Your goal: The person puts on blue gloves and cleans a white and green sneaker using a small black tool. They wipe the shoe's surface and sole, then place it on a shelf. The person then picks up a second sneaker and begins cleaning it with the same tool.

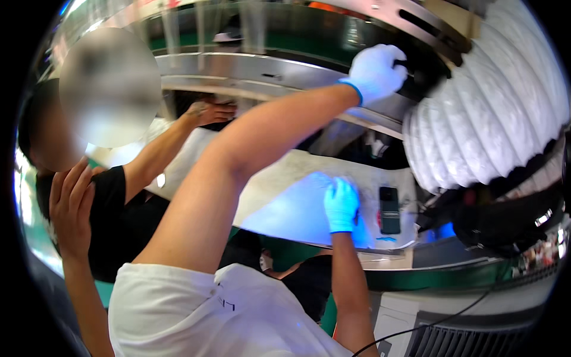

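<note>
While you're leaning in this close, a lot of the frame gets eaten by your own white sleeve and upper arm, so bear with me. Your left hand, gloved, is up high and curled tight around a dark handle on the curved steel hood. Most of that handle is buried under your fingers, so I can't tell its shape. Your right hand, also gloved, lies flat with its fingers spread a little on the pale bench, gripping nothing. A small black handset lies just beside it. Blue light washes out the bench around that hand, so whatever's under the palm is hard to make out. A white ribbed hose fills the right side, cut off by the rim. On the left, a co-worker's bare hand reaches under the hood.
</note>
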